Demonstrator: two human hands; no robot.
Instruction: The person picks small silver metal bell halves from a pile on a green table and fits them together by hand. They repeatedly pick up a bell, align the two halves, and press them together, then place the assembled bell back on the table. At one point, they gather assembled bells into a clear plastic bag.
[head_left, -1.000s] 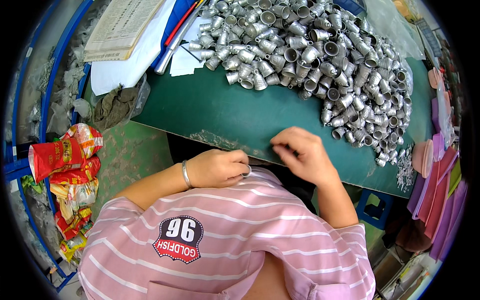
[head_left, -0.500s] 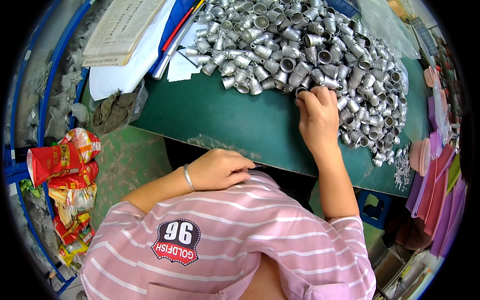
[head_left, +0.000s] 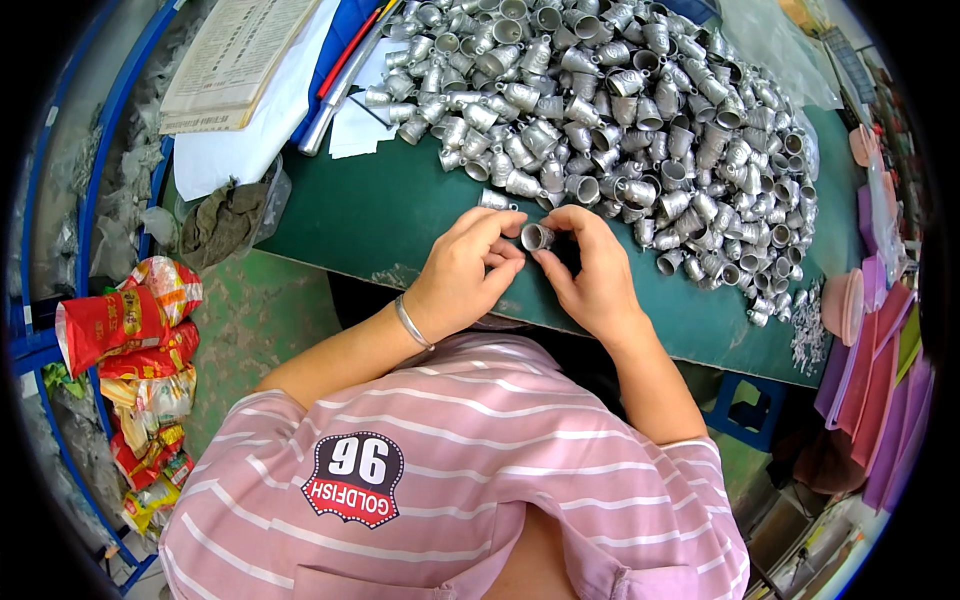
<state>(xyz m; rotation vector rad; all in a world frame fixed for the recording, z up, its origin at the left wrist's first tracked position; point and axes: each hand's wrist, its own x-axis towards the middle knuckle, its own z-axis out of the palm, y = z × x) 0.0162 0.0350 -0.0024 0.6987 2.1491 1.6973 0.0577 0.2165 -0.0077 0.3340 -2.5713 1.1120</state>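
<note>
Above the table's near edge, my right hand (head_left: 595, 275) pinches a small grey metal bell (head_left: 537, 237) between thumb and fingers, its hollow mouth turned toward my left hand. My left hand (head_left: 465, 262), with a silver bangle on its wrist, is right beside the bell. Its fingers are half curled and apart, with nothing visibly held; the index fingertip comes close to the bell's rim. Just past those fingers a single bell (head_left: 495, 200) lies on the green tabletop (head_left: 350, 225). Beyond both hands spreads a big heap of similar bells (head_left: 640, 110).
Papers (head_left: 235, 65), a red pen (head_left: 352, 52) and a metal rod (head_left: 335, 100) lie at the far left, near a clear tub with a brown rag (head_left: 225, 225). Tiny metal pieces (head_left: 808, 325) sit at the right edge. Blue shelving (head_left: 95, 150) stands left.
My right hand has come back from the heap toward me with a bell. My left hand has risen from my lap to meet it. A lone bell now lies in front of the heap.
</note>
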